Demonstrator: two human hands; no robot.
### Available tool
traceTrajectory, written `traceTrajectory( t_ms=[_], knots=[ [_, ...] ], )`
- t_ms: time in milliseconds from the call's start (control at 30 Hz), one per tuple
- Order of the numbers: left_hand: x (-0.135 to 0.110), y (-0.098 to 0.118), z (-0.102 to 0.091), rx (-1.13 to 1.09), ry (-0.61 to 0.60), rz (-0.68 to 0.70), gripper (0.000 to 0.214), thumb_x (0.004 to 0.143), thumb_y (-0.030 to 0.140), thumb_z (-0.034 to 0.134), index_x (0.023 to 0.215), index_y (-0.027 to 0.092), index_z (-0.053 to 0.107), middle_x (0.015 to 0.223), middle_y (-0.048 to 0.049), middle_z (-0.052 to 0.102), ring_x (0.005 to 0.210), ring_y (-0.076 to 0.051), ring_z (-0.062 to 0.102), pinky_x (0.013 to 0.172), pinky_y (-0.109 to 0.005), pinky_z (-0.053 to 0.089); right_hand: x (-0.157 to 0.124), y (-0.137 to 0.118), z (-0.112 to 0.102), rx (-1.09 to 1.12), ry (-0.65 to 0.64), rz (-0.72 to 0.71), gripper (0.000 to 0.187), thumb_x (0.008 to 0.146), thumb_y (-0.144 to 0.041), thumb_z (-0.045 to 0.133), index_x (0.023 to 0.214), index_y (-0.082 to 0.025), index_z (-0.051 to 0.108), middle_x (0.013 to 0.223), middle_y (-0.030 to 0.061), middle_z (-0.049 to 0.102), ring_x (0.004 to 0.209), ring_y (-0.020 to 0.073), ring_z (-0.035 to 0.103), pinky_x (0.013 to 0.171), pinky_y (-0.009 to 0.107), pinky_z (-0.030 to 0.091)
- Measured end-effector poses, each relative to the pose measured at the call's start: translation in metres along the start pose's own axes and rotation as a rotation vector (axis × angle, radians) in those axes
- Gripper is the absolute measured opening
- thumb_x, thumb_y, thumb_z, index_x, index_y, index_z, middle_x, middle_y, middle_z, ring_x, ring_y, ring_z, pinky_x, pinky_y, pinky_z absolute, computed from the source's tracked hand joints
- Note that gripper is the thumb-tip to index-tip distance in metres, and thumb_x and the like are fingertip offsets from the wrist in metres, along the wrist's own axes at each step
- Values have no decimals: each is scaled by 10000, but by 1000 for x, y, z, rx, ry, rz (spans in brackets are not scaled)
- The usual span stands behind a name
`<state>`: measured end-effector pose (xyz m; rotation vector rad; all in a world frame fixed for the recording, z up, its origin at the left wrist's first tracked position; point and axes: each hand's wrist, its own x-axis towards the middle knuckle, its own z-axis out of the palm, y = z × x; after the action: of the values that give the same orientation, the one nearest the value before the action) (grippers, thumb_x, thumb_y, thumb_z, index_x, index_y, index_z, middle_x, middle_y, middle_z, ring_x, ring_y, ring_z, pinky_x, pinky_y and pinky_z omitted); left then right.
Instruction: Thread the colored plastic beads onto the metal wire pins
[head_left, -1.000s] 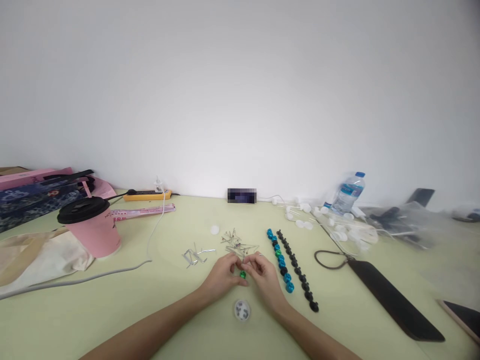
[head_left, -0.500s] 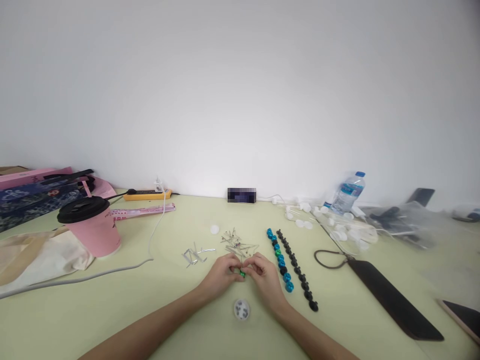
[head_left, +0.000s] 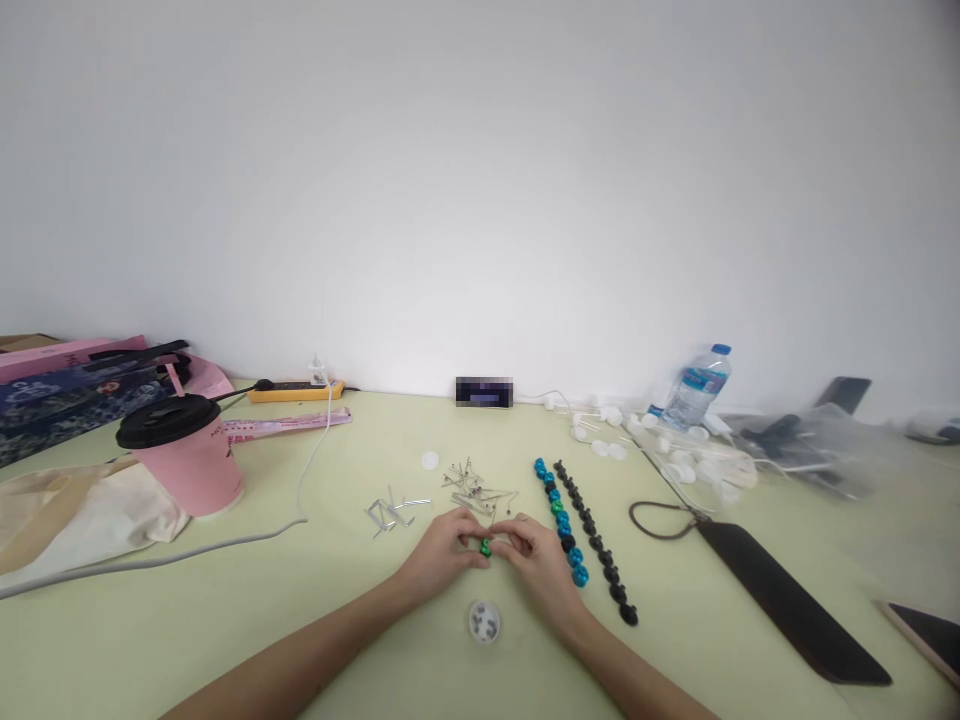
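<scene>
Close to the middle of the table, my left hand [head_left: 448,550] pinches a small shiny green part [head_left: 485,548] between thumb and fingertips. My right hand [head_left: 531,560] meets it from the other side, its thumb and index finger closed around a thin metal pin [head_left: 492,521] that sticks up above the green part. Just beyond my fingers lies a loose pile of thin metal pins [head_left: 472,485]. Below my hands stands a small round clear container [head_left: 484,622] with dark pieces inside. Whether the pin enters the green part is hidden by my fingertips.
Right of my hands run a row of blue, green and black parts [head_left: 562,525] and a row of black parts [head_left: 600,545]. Silvery rods [head_left: 390,511] lie to the left. A pink cup [head_left: 191,470], a water bottle [head_left: 697,388] and a black strap-looped case [head_left: 795,600] stand or lie farther out.
My right fingertips have shifted slightly, and more of the green part now shows between my hands. The pin above it has moved a little to the right.
</scene>
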<state>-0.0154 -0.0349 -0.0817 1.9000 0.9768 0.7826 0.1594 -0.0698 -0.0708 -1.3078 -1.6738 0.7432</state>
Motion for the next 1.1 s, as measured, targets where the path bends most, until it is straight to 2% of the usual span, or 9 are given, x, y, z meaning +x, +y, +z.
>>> traceTrajectory(
  t_ms=[167,300,367,533,633,733,833,900,1100],
  knots=[
    [0,1,0,-25,6,-5,223,666,217,672,886,214,711,874,-13,563,782,-161,527,746,-271,416,-5,2,-5,20,45,69,226,835,-393,522,867,-204,641,649,-16,482,606,157,449,562,254,346],
    [-2,1,-2,1,31,-22,275,652,221,689,926,214,701,900,-23,581,783,-165,527,750,-277,422,-11,0,-5,55,116,128,313,892,-436,407,1091,-223,521,606,-47,416,565,151,422,534,244,334],
    [-6,-1,-5,8,52,-34,236,661,220,678,896,208,700,887,-25,589,777,-166,527,737,-274,425,-14,-1,-5,48,114,140,322,900,-430,391,1132,-228,489,606,-49,427,569,153,435,542,243,341],
    [-26,-5,-19,38,174,-32,124,756,198,572,825,204,675,831,-24,588,716,-152,526,664,-258,419,-22,0,-7,82,-14,50,229,919,-393,362,922,-220,512,642,-15,568,628,171,519,615,263,383],
    [-34,-6,-38,166,257,14,186,842,223,475,830,214,660,849,-35,593,767,-168,536,686,-276,419,-25,-4,-10,192,-79,2,183,915,-367,385,935,-218,490,752,24,664,740,194,597,721,290,421],
    [-33,-12,-61,381,343,67,221,881,225,423,891,217,643,901,-45,597,860,-196,518,765,-325,416,-27,-7,-13,200,-178,-15,197,910,-362,400,935,-220,535,836,49,695,831,217,622,782,310,427],
    [-28,-22,-75,581,384,74,214,875,177,424,925,206,630,921,-51,595,901,-215,484,786,-359,409,-27,-8,-14,159,-173,-14,255,927,-372,350,1059,-234,520,832,39,699,846,221,617,823,331,414],
    [-26,-27,-76,652,368,60,221,870,145,420,898,195,632,908,-55,595,893,-216,477,773,-356,409,-27,-7,-14,149,-129,-12,264,934,-377,330,1085,-238,495,818,30,695,837,215,613,836,334,403],
    [-26,-30,-68,716,287,59,247,875,120,381,864,203,614,878,-43,590,856,-203,502,737,-333,398,-26,-9,-15,175,-99,-14,282,938,-383,335,826,-218,533,745,22,662,729,190,600,708,281,420]
  ],
)
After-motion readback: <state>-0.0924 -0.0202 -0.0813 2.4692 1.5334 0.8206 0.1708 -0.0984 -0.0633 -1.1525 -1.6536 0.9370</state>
